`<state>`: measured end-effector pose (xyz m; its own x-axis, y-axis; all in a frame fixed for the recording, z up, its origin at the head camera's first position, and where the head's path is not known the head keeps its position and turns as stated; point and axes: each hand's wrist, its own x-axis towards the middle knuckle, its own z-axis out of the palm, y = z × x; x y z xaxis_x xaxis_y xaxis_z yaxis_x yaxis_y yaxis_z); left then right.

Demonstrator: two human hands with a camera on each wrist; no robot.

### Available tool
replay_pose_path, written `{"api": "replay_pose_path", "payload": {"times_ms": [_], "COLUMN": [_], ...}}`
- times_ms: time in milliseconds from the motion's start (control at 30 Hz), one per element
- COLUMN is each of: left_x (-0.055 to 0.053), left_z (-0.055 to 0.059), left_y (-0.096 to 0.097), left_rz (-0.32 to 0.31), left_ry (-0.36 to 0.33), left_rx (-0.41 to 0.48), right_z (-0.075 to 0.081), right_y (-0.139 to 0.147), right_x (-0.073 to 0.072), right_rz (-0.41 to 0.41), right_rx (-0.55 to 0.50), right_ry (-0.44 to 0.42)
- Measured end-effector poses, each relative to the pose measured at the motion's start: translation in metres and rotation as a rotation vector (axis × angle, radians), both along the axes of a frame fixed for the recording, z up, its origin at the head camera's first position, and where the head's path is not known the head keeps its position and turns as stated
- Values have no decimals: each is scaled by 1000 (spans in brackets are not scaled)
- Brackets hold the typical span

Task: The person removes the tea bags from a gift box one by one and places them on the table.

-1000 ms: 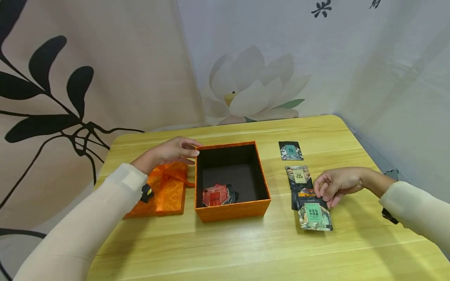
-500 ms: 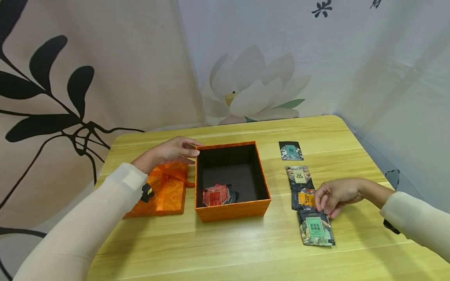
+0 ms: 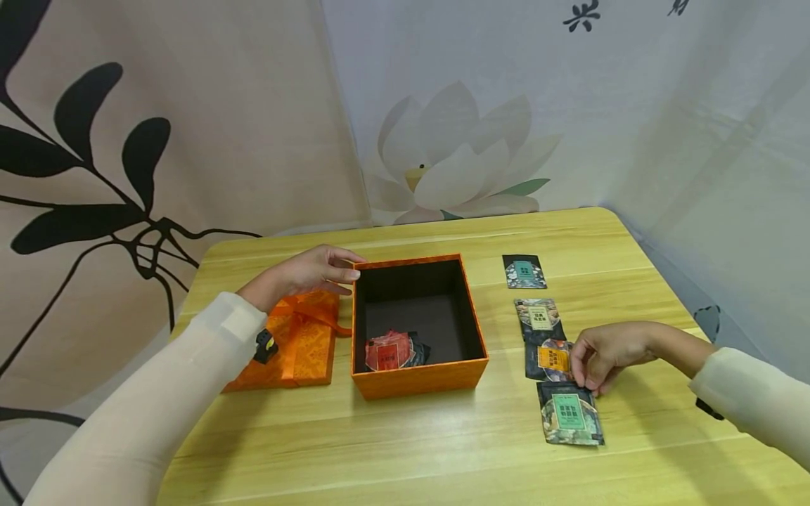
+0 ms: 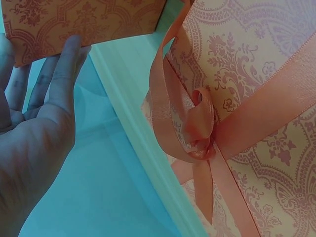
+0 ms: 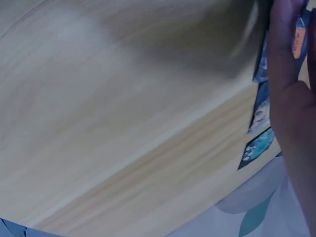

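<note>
My left hand [image 3: 313,273] rests with fairly straight fingers against the left side of an orange patterned open box [image 3: 411,381]. In the left wrist view, its fingers touch the box's outer wall [image 4: 98,22]. A red-labelled packet [image 3: 389,351] lies in the box's front left corner, partly over a dark packet. On the right, my right hand [image 3: 610,355] pinches the top right corner of a green-labelled black packet [image 3: 571,416], which lies on the table. Just behind it are an orange-labelled packet [image 3: 549,360], partly covered by my fingers, and a cream-labelled packet [image 3: 539,318].
Farther back lies a teal-labelled packet [image 3: 524,271], apart from the column. Left of the box, under my left forearm, sits an orange lid [image 3: 310,351] with a ribbon bow [image 4: 197,128]. A printed curtain [image 3: 468,140] hangs behind the wooden table [image 3: 411,457].
The green-labelled packet has moved toward the table's front and now lies below the orange-labelled one, which has come into view. My right hand has shifted slightly forward with it; my left hand stays put.
</note>
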<state>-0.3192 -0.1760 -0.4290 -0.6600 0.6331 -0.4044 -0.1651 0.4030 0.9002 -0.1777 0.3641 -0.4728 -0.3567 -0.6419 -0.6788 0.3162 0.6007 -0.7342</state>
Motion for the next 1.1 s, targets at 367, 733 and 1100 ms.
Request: {"api": "replay_pose_path", "payload": {"times_ms": [367,733,1100], "left_x": [-1,0,0], "left_z": [0,-2,-1], "left_y": [-1,-1,-1], "left_rz": [-8,-4,12], "left_ry": [15,4,-11], "left_rx": [-6,-2,8], "right_z": [18,38,82], "right_y": [-6,-12,-40], "right_x": [1,-17,-55], "right_rz": [-24,-10,-93], "right_rx": [118,123,29], "right_ry": [61,134,135]}}
